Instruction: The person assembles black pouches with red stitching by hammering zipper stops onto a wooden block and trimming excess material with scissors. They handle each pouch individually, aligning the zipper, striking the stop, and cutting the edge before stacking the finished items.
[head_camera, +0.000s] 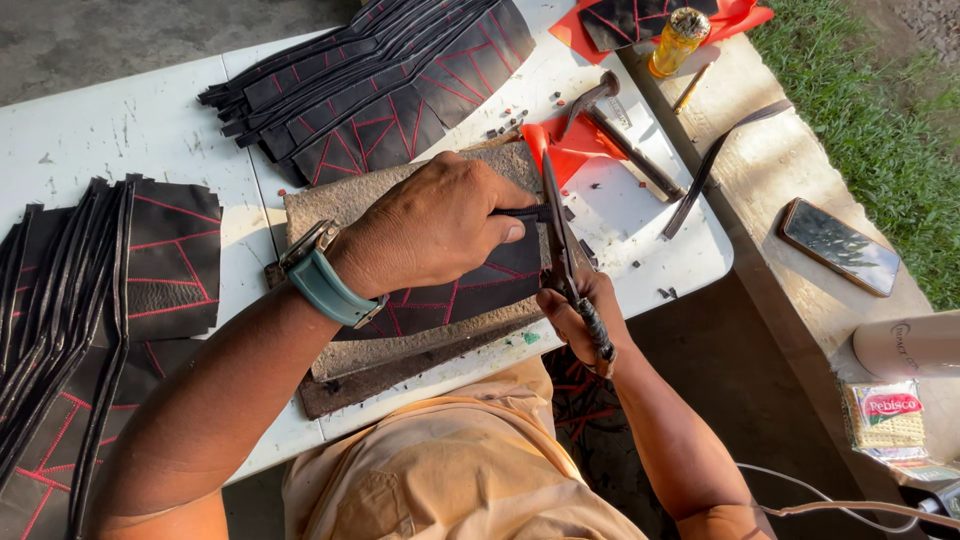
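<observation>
Nearby, hammer (615, 130), glue bottle (677, 40), phone (839, 246) beside leather piece (480, 290).

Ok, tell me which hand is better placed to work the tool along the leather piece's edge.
Right, probably. The right hand grips the long metal tool, which lies along the black leather piece, while the left hand holds that piece down on the board.
</observation>
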